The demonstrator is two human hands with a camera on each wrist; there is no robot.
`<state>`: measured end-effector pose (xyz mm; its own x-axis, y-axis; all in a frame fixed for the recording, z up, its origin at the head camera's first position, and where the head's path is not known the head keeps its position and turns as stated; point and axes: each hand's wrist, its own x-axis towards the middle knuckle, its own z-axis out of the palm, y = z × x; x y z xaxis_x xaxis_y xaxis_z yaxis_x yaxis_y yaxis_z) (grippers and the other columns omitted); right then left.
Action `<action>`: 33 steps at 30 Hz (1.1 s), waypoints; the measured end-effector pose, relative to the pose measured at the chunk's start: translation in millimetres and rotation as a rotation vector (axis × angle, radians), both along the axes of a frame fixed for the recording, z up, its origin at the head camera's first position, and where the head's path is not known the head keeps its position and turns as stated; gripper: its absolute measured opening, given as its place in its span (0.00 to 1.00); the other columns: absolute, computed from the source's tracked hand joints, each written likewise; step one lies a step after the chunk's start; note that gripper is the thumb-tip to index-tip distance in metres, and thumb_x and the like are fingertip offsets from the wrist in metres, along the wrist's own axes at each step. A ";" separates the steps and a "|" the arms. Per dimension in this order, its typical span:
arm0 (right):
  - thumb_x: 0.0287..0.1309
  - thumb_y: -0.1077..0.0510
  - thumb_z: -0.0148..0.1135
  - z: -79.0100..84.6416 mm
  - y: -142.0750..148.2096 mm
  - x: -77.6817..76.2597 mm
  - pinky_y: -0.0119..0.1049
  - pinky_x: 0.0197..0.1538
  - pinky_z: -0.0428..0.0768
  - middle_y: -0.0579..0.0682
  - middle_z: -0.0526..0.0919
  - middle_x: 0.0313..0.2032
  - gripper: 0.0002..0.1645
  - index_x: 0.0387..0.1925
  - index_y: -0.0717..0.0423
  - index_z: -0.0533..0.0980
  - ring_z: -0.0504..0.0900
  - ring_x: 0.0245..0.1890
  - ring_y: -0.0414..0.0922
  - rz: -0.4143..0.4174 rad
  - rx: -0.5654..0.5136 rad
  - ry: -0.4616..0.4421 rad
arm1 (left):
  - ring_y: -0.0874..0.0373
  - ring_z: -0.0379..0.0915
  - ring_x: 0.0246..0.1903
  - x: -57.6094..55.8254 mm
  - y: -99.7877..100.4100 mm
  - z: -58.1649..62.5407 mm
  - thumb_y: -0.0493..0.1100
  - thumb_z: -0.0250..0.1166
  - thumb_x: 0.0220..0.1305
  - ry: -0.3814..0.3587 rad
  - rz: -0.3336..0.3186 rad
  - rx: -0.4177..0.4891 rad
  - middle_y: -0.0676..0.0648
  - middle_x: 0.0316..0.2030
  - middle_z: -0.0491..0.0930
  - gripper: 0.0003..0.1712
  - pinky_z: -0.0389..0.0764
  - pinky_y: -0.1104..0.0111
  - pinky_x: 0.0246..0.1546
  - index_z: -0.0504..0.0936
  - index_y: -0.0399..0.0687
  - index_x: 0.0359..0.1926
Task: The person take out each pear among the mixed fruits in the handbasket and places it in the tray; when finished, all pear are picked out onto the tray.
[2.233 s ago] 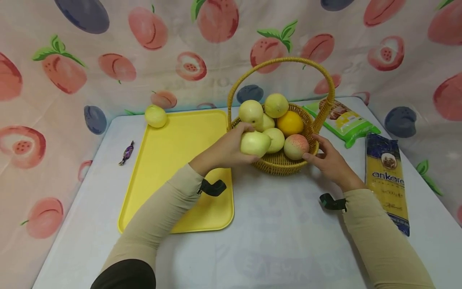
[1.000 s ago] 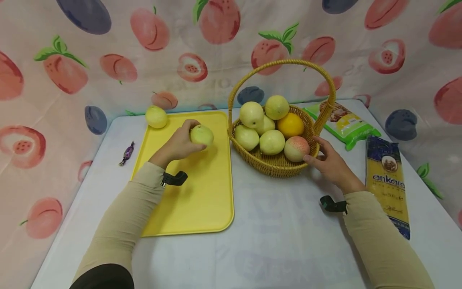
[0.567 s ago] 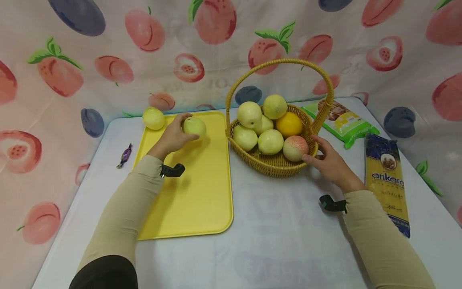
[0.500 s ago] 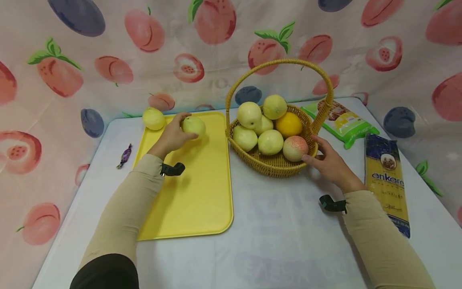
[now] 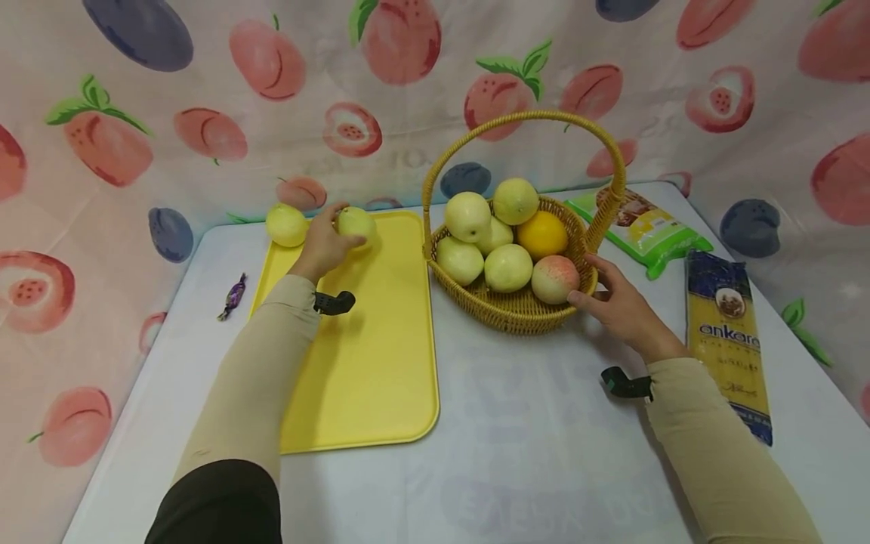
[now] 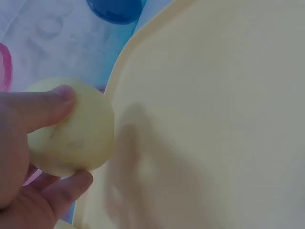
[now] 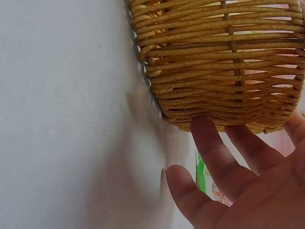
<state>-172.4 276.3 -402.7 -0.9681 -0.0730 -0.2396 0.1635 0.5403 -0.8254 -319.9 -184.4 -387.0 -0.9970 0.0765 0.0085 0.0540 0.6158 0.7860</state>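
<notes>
Tray (image 5: 367,363): left-centre of frame; low rim, so round fruit set down loosely could roll off.
Basket (image 5: 519,321): right of centre, piled fruit (image 5: 508,268) inside; an uneven push could tip it, spilling the top pieces.
Right hand (image 5: 621,310): fingers loosely spread, tips against basket wall; light contact, likely poor steadying.
Left hand (image 5: 326,243): fingers curled round pale green fruit; early release risks a bounce.
Pale green fruit (image 5: 358,224): over tray's upper part, gap unclear; may knock lemon-like fruit (image 5: 286,225), upper left.
</notes>
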 end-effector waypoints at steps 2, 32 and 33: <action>0.64 0.34 0.62 0.3 0.0 -0.1 0.66 0.63 0.64 0.64 0.42 0.77 0.60 0.81 0.43 0.36 0.63 0.65 0.67 -0.001 -0.003 -0.002 | 0.41 0.59 0.68 -2.4 -0.5 -1.8 0.38 0.70 0.65 -0.003 0.005 0.006 0.35 0.70 0.62 0.43 0.63 0.50 0.66 0.60 0.45 0.76; 0.65 0.35 0.61 -2.7 -0.5 1.9 0.66 0.62 0.65 0.64 0.43 0.77 0.59 0.81 0.44 0.37 0.62 0.66 0.68 -0.007 -0.004 0.008 | 0.45 0.61 0.67 -17.5 10.8 -17.0 0.42 0.64 0.71 0.014 0.221 0.105 0.38 0.69 0.65 0.33 0.63 0.56 0.67 0.65 0.42 0.72; 0.65 0.34 0.61 -2.8 -1.0 1.7 0.66 0.62 0.65 0.64 0.43 0.77 0.59 0.81 0.44 0.37 0.62 0.65 0.68 -0.007 -0.007 0.006 | 0.45 0.61 0.67 -18.1 9.9 -17.0 0.42 0.65 0.70 0.022 0.224 0.103 0.38 0.68 0.65 0.33 0.64 0.56 0.67 0.66 0.42 0.72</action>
